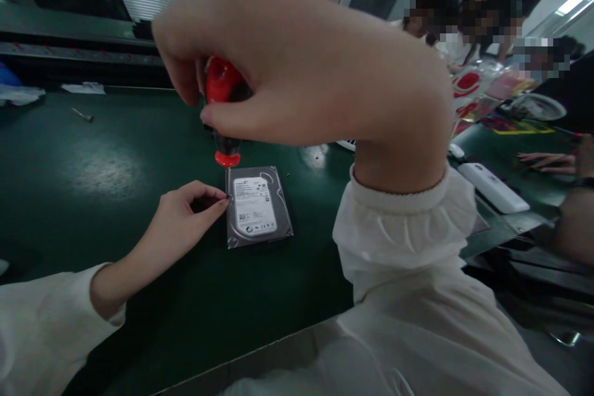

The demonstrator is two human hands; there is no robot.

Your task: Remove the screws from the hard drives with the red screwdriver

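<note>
A hard disk drive lies flat on the green tabletop, its white label facing up. My right hand is wrapped around the red and black handle of a screwdriver, held upright over the drive's upper left corner. The thin shaft points down at the drive's left edge, where its tip is hard to make out. Thumb and fingertips of my left hand are pinched together against that same edge, just below the shaft. Whatever small piece sits between them is too tiny to name.
A small metal piece and a white scrap lie at the back left. To the right are a white long device and plastic packaging. Other people stand at the far right, and a person's hand rests on the table there.
</note>
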